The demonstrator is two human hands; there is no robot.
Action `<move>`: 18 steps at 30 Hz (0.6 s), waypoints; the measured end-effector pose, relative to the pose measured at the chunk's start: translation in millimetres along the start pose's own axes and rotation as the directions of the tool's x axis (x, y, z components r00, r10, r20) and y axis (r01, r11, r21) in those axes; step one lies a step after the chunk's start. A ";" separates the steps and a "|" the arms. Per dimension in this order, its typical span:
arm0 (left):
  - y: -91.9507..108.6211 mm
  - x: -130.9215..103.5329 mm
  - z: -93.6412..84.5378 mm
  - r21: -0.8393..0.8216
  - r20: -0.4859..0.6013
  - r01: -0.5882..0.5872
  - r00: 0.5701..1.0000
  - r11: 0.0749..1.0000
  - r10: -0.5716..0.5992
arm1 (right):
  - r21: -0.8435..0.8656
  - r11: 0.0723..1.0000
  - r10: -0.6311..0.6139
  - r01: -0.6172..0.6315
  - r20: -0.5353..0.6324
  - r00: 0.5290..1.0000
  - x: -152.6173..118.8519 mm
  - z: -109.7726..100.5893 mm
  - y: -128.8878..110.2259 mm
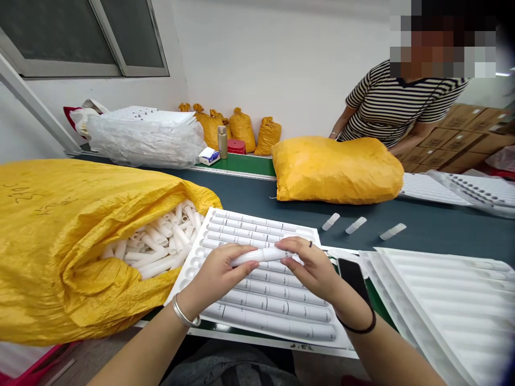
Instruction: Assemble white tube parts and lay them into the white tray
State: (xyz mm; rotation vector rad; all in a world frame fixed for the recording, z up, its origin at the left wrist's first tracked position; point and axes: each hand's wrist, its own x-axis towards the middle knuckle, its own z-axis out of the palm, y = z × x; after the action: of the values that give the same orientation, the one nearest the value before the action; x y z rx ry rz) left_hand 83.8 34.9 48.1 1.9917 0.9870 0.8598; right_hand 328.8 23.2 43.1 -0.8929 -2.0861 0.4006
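Note:
Above a white tray (193, 272) with rows of white printed tubes, both hands hold a white tube (263, 255) lying roughly level. My left hand (223, 271) wraps its fingers and thumb round the left part of the tube. The fingers of my right hand (311, 262) pinch the right end, which bears small dark print. To the left, an open yellow sack (92, 214) shows many loose white tubes (161, 241) in its mouth. Three short whitish tubes lie on the dark belt, the nearest being this one (330, 221).
A full yellow sack (338, 169) lies across the belt (241, 187), before a person in a striped shirt (396, 104). Stacked white trays (454, 300) stand at the right beside a black phone (354, 279). Plastic-wrapped trays (145, 139) sit at the back left.

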 end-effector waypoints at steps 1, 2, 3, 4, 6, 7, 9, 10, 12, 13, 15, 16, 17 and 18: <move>0.1 -0.2 0.4 0.040 -0.017 -0.031 0.999 0.999 0.032 | 0.010 0.999 0.030 -0.030 0.003 1.000 -0.2 1.0 0.1; -0.4 -0.5 1.1 0.084 -0.037 -0.068 0.997 0.994 0.071 | 0.025 0.997 0.071 -0.071 0.006 0.997 -0.4 1.8 0.3; -1.4 -0.8 1.9 0.125 -0.058 -0.108 0.992 0.986 0.116 | 0.046 0.991 0.123 -0.123 0.008 0.992 -0.7 2.2 0.4; -2.6 -1.1 2.8 0.159 -0.076 -0.152 0.983 0.976 0.165 | 0.076 0.980 0.184 -0.184 0.014 0.983 -0.9 2.5 0.5; -4.8 -1.8 4.2 0.207 -0.098 -0.238 0.960 0.949 0.262 | 0.157 0.939 0.302 -0.305 0.045 0.952 -1.5 2.2 0.2; -5.6 -2.0 4.7 0.225 -0.103 -0.274 0.948 0.935 0.302 | 0.193 0.917 0.343 -0.349 0.066 0.937 -1.9 1.9 -0.1; -6.3 -2.4 5.6 0.256 -0.105 -0.322 0.928 0.911 0.357 | 0.227 0.898 0.368 -0.377 0.083 0.926 -3.1 0.7 -0.8; -6.3 -2.5 6.0 0.271 -0.100 -0.335 0.922 0.902 0.373 | 0.220 0.905 0.356 -0.363 0.074 0.932 -3.9 -0.2 -1.3; -6.2 -2.4 6.7 0.288 -0.084 -0.353 0.917 0.890 0.391 | 0.177 0.930 0.319 -0.322 0.043 0.947 -5.4 -2.3 -2.4; -6.2 -2.1 6.9 0.290 -0.078 -0.360 0.915 0.887 0.397 | 0.156 0.938 0.307 -0.308 0.032 0.951 -6.0 -3.5 -3.1; -6.1 -0.9 6.9 0.284 -0.075 -0.359 0.916 0.889 0.394 | 0.125 0.947 0.295 -0.296 0.026 0.955 -6.4 -6.0 -5.1; -5.9 0.1 6.5 0.279 -0.073 -0.343 0.924 0.897 0.376 | 0.106 0.952 0.285 -0.286 0.024 0.958 -6.3 -7.1 -6.2; -5.3 1.4 5.8 0.274 -0.065 -0.312 0.938 0.910 0.341 | 0.081 0.961 0.263 -0.264 0.023 0.964 -6.1 -7.8 -7.4; -4.5 2.8 4.9 0.266 -0.050 -0.269 0.955 0.926 0.292 | 0.052 0.973 0.225 -0.226 0.018 0.974 -5.7 -8.2 -8.6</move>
State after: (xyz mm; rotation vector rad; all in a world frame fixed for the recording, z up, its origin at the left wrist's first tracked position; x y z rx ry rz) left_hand 87.5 37.7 42.6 2.3765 0.9118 1.0259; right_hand 333.7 12.9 49.8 -1.1019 -1.9807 0.5803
